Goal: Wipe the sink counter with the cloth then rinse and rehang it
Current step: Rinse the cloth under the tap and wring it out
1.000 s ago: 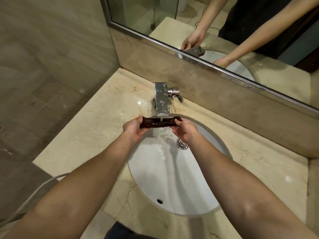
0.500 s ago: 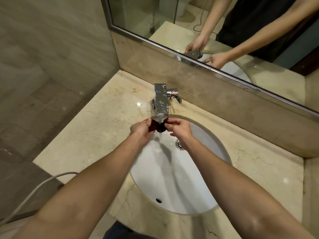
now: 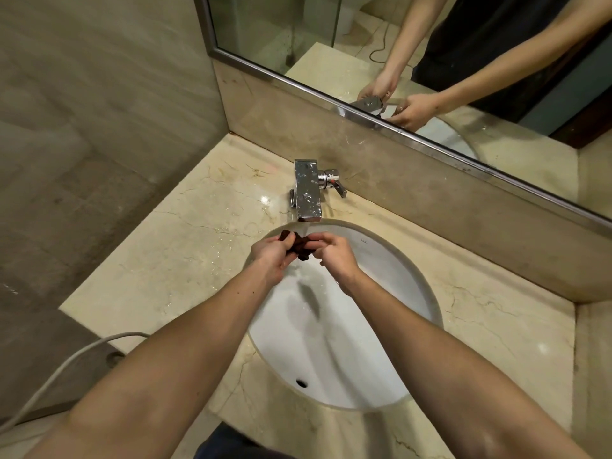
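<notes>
1. While both forearms reach in over the basin, the left hand point(image 3: 271, 256) and the right hand point(image 3: 336, 256) are closed on the cloth point(image 3: 299, 248), each gripping one end, with the knuckles of the two hands close together.
2. The cloth is a small dark brown wad, bunched and creased between the hands, with one corner poking up above the left hand's fingers; it is held in the air over the back part of the sink point(image 3: 390, 293), just below and in front of the tap's mouth.
3. The tap point(image 3: 308, 193) is a squared chrome block, spotted with water drops, with a short lever handle point(image 3: 334, 183) sticking out on its right side; it stands on the counter at the basin's back edge.
4. The sink is a white oval bowl set under the counter, smooth and glossy, wet near the hands, with a small dark overflow hole point(image 3: 301, 382) on its near wall.
5. The counter point(image 3: 185, 246) is cream marble with thin brown veins, polished, with scattered beads of water and bright glints to the left of the tap.
6. A low marble upstand point(image 3: 414, 200) runs along the back, and above it hangs a metal-framed mirror point(image 3: 265, 31) that reflects the arms and hands.
7. The left wall point(image 3: 92, 111) is beige striated stone tile; a pale cable point(image 3: 59, 369) curves past the counter's near left corner.
</notes>
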